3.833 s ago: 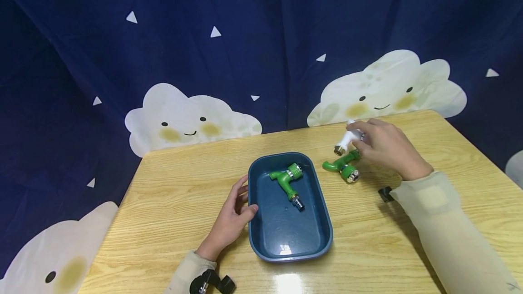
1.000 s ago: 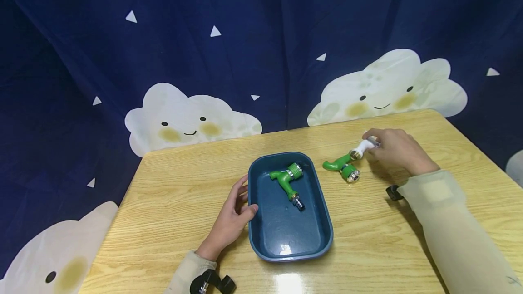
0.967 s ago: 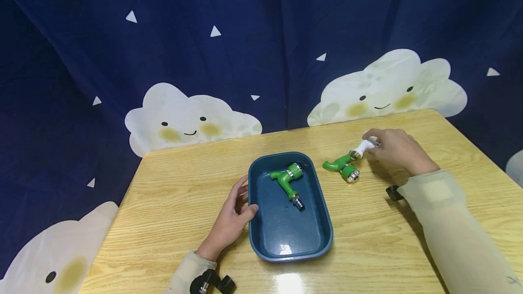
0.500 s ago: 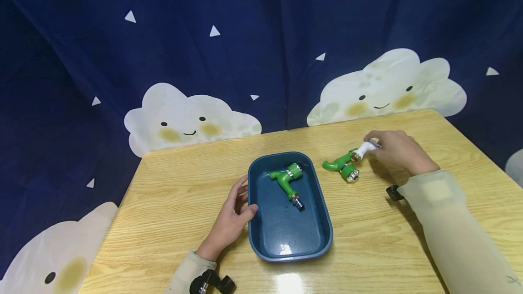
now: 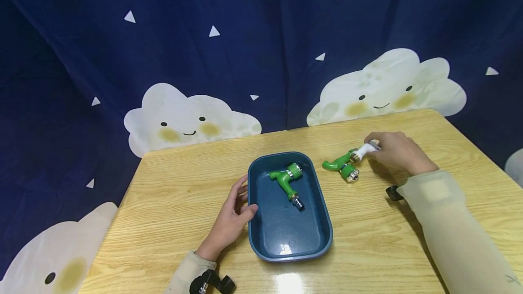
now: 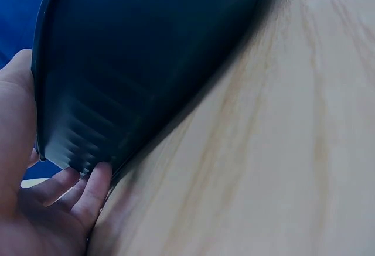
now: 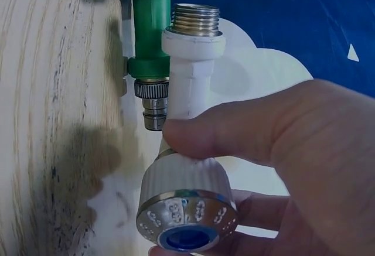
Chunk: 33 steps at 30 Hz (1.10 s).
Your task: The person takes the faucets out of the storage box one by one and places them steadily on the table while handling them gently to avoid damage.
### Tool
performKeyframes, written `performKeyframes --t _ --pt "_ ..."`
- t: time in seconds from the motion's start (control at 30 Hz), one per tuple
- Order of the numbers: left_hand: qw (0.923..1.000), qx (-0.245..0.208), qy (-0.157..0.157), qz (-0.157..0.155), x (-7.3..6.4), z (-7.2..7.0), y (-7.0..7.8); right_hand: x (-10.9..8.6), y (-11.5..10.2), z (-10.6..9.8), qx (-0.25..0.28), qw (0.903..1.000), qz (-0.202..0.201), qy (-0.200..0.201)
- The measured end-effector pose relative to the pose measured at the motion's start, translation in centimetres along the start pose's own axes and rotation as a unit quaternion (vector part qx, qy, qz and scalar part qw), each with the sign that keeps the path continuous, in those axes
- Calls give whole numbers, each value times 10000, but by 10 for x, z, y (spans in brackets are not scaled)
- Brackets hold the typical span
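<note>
My right hand (image 5: 398, 151) grips a white plastic tap (image 5: 365, 149) just above the table at the right. The right wrist view shows my thumb across the white tap's body (image 7: 190, 86), with its threaded brass end upward and its blue-centred knob below. Just beyond it lies a green tap (image 5: 343, 165), partly overlapped by the white one. My left hand (image 5: 230, 217) holds the near-left wall of a dark blue plastic bin (image 5: 324, 214), thumb over the rim, fingers against the outer wall (image 6: 111, 109). Inside the bin lies another green tap (image 5: 287, 183) with a metal nozzle.
A light wooden table (image 5: 184, 185) carries everything. Behind it hangs a navy curtain (image 5: 245, 49) with clouds and white triangles, close along the table's back edge. A black wrist camera mount (image 5: 212, 281) sits on my left sleeve.
Compared with the oldest frame, my right hand has moved right and slightly nearer with the white tap, turning it. In the last second it has sunk slightly. The left hand and bin stay put.
</note>
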<state>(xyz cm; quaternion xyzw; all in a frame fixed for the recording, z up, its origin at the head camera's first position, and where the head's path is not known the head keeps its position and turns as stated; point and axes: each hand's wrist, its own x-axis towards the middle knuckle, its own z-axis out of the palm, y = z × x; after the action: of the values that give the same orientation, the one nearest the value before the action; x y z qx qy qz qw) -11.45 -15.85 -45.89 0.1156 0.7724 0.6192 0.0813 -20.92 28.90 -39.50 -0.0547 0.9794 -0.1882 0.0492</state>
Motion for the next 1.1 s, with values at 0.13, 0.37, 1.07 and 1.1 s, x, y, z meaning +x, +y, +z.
performKeyframes --t 0.13,0.37,1.07,1.1 --pt "10000 -4 -14 12 0 0 0 0 1 1 -18 10000 22 -1" --pt "10000 -2 -7 15 1 0 1 0 2 1 -21 10000 60 -37" --pt "10000 46 25 21 1 0 -1 4 6 8 -33 9996 82 -260" --pt "10000 55 18 25 1 0 -1 4 6 8 -36 9996 86 -254"
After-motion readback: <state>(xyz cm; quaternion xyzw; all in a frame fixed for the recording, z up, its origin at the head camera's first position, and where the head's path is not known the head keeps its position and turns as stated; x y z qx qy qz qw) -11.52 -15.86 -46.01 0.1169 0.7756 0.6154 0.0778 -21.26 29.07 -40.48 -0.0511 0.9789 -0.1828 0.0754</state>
